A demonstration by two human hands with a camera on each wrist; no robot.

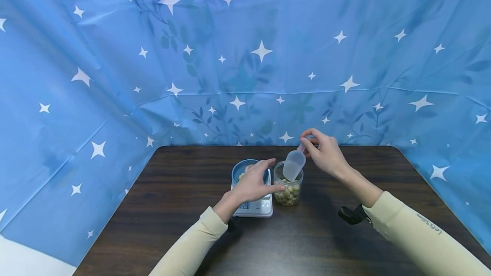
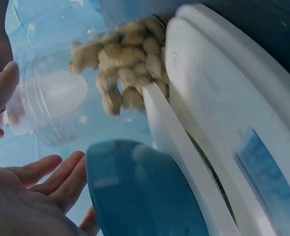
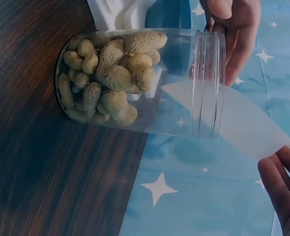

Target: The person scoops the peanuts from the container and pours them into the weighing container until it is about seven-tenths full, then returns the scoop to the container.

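My right hand pinches the handle of a translucent white scoop. The scoop's cup tilts down into the mouth of a clear jar. Unshelled peanuts fill the jar's lower part. With its fingers and thumb spread, my left hand is at the jar's left side, near the rim; whether it touches the jar cannot be told. Beneath and behind that hand, a blue bowl sits on a white digital scale. Some peanuts show inside the bowl, partly hidden by the left hand.
The jar stands on a dark wooden table, just right of the scale. A blue curtain with white stars hangs behind the table and along its sides. A black strap device is at the right wrist.
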